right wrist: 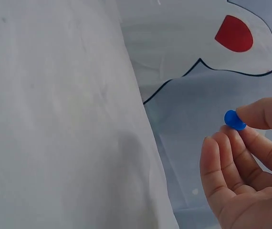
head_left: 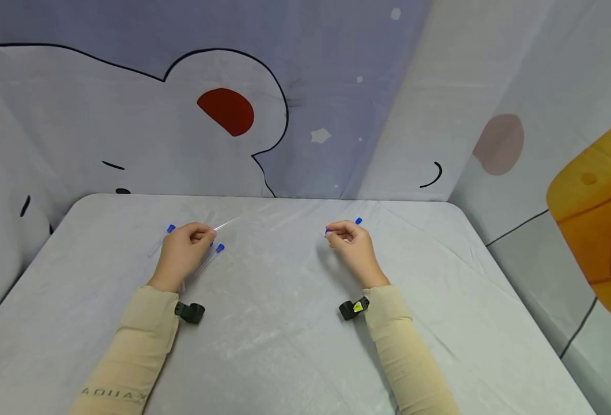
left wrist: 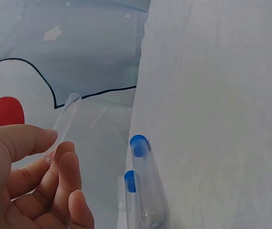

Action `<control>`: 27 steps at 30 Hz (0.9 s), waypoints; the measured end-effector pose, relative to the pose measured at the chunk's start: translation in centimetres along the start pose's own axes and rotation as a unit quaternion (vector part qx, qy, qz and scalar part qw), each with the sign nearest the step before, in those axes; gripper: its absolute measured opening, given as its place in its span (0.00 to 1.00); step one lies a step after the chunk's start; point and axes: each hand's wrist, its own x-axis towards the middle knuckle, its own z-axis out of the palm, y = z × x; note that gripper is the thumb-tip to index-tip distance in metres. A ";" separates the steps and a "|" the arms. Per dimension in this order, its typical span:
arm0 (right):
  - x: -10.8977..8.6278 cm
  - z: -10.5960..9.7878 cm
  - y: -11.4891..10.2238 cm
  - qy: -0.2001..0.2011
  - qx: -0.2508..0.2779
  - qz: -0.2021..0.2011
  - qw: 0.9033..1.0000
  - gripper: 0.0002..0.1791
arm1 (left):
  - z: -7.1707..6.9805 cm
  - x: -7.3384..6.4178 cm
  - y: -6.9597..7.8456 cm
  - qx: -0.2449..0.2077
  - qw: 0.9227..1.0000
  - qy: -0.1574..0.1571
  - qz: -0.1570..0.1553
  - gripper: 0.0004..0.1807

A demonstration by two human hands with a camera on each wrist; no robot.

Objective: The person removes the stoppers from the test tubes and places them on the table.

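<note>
Between thumb and fingertips, my left hand (head_left: 183, 253) pinches a thin clear test tube (left wrist: 67, 117) with no cap on it. The tube points up and away from the hand, raised over the table. My right hand (head_left: 356, 251), well apart on the other side, pinches a small blue cap (right wrist: 234, 120) between thumb and forefinger. Several clear test tubes with blue caps lie around and below the left hand; one capped tube (left wrist: 150, 191) shows plainly in the left wrist view, with another (left wrist: 132, 205) alongside. The left hand partly hides some of them in the head view.
A second blue cap (head_left: 358, 221) lies just beyond the right hand. Both hands are over a table (head_left: 274, 323) with a pale, wrinkled cover. A printed cloth backdrop (head_left: 326, 104) rises at the table's far edge and along the sides.
</note>
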 end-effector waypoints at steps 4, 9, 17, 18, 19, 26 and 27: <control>0.7 -0.7 1.7 0.012 -0.010 0.005 1.000 0.10 | -0.1 0.1 -0.3 0.007 1.000 0.010 -0.006 0.18; 1.6 -1.7 4.1 0.028 -0.005 0.008 1.000 0.13 | -0.8 0.4 -1.0 -0.005 1.000 0.015 -0.026 0.19; 2.3 -4.0 5.3 0.053 0.009 0.028 0.998 0.15 | -1.9 0.9 -1.7 -0.091 0.991 0.018 -0.101 0.22; 2.4 -4.3 5.5 0.056 0.008 0.033 0.998 0.15 | -2.0 0.9 -1.8 -0.095 0.989 0.019 -0.108 0.22; 2.5 -4.6 5.7 0.058 0.007 0.038 0.998 0.15 | -2.0 1.1 -1.9 -0.098 0.989 0.019 -0.114 0.22; 3.4 -6.5 6.4 0.069 -0.003 0.062 0.996 0.16 | -2.3 2.0 -2.3 -0.069 0.985 0.040 -0.155 0.21; 3.6 -6.7 6.5 0.068 -0.001 0.066 0.996 0.16 | -2.3 2.2 -2.3 -0.063 0.984 0.044 -0.159 0.21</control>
